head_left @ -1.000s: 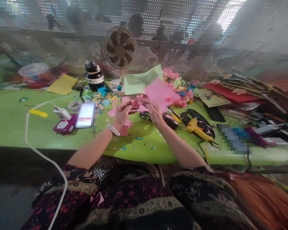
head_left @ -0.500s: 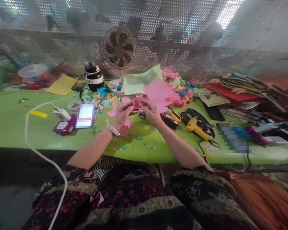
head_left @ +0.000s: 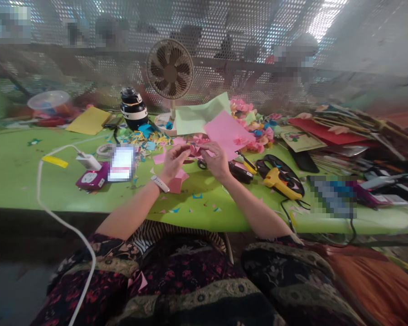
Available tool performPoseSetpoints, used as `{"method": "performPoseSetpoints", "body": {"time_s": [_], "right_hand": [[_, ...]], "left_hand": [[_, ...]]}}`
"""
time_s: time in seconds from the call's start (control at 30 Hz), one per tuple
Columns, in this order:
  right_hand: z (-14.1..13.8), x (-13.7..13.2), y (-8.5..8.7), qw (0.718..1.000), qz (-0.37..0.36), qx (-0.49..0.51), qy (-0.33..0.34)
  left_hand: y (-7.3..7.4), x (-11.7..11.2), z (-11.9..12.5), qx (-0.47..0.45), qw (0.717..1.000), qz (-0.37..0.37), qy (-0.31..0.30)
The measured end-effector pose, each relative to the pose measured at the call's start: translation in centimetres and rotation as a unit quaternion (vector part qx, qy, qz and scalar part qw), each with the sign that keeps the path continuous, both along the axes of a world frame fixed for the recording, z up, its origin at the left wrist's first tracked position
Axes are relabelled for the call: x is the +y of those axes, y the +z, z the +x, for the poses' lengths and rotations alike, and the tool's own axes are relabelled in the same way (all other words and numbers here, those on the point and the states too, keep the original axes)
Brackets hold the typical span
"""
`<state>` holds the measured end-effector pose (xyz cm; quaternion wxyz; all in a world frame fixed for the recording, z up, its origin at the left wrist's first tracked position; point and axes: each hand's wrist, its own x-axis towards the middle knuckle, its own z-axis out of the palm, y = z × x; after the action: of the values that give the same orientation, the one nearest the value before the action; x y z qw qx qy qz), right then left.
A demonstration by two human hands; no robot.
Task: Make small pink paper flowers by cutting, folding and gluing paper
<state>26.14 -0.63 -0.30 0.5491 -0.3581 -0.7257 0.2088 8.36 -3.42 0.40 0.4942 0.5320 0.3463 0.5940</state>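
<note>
My left hand [head_left: 172,161] and my right hand [head_left: 216,159] are raised just above the green table [head_left: 17,176], fingertips pinched together on a small folded pink paper piece [head_left: 194,149]. A white watch band sits on my left wrist. Pink paper squares [head_left: 177,181] lie under my left hand. Scissors [head_left: 202,164] rest on the table below the pink piece. A pink sheet [head_left: 226,130] and a pale green sheet [head_left: 195,115] lean just behind my hands.
A small fan [head_left: 170,70] and a black bottle [head_left: 133,108] stand at the back. A phone [head_left: 121,163], a purple device [head_left: 90,179] and a white charger cable [head_left: 59,217] lie left. A yellow glue gun [head_left: 280,181], paper flowers [head_left: 255,124] and stacked paper [head_left: 340,127] fill the right.
My hands stay at the same spot; the fingers have shifted slightly on the pink paper piece, which now sits a little lower between them.
</note>
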Motion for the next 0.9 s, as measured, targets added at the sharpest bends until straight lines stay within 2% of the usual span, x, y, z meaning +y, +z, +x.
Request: {"method": "performPoseSetpoints", "body": {"time_s": [0.23,0.63,0.8,0.9], "right_hand": [[-0.7,0.1,-0.9,0.996,-0.031,0.061,0.055],[-0.7,0.2,-1.0,0.993,-0.101,0.041,0.039],[-0.6,0.0,-0.9,0.997,-0.066,0.038,0.028],[-0.7,0.0,-1.0,0.993,-0.095,0.064,0.038]], "left_hand": [[-0.3,0.2,0.1,0.017,1.0,-0.012,0.012],[-0.8,0.7,0.0,0.024,0.999,0.009,0.026],[-1.5,1.3,-0.1,0.049,0.997,0.056,0.036],[-1.6,1.3,-0.3,0.114,0.982,0.133,0.071]]}}
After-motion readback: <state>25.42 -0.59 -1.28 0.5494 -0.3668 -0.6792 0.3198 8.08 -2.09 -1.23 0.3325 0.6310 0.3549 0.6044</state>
